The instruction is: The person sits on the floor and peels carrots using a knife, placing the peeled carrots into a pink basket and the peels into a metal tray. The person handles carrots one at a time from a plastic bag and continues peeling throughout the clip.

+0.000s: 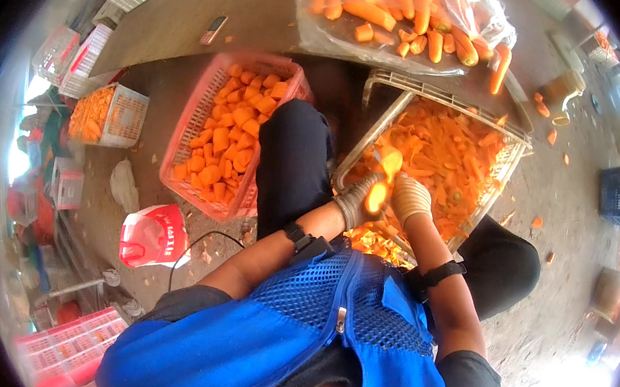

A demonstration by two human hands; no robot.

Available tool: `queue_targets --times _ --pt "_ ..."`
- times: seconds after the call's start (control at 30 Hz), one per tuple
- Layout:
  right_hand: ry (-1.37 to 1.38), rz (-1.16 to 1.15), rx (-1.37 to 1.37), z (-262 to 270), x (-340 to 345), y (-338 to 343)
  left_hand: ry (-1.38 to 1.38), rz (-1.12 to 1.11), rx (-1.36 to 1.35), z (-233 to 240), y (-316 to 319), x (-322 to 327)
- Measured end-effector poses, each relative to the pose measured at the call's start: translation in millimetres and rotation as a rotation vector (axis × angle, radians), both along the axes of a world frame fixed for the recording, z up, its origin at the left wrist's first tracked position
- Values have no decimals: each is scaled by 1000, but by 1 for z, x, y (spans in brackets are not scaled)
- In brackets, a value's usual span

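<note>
My left hand [358, 200], in a knitted glove, is closed around a carrot piece [377, 197] whose bright orange end shows. Close beside it, my right hand [412, 198], in a pale ribbed glove, is curled around a small tool, mostly hidden by the fingers. A blurred, shiny orange shape [390, 162] stands above both hands; whether it is carrot or the tool's blade is unclear. Both hands are over the near left part of a pale plastic crate [373, 130] heaped with carrot peelings [446, 150].
A red plastic crate [187, 127] of cut carrot chunks [227, 125] stands left of my knee. Ahead, a board [258, 28] bears a clear plastic bag [323, 37] of whole carrots [370, 13] and a mobile phone [213, 30]. A red-and-white bag [154, 235] and a cable [195, 241] lie at left.
</note>
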State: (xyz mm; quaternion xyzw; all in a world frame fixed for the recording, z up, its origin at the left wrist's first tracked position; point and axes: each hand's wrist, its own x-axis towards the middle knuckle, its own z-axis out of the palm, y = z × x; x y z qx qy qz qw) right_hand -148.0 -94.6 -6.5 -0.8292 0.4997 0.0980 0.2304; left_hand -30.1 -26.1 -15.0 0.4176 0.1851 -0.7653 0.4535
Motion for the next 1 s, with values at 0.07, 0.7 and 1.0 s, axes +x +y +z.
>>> queue_targets --times 0.07,0.7,1.0 --pt "22 -41 16 -4 -2 1 -25 -102 -68 -5 3 1" --pt "-943 -905 1051 -33 -75 -66 30 -327 -267 21 9 3" --pt "-1560 -1018 1038 8 -42 -26 -910 -211 -866 28 1 0"
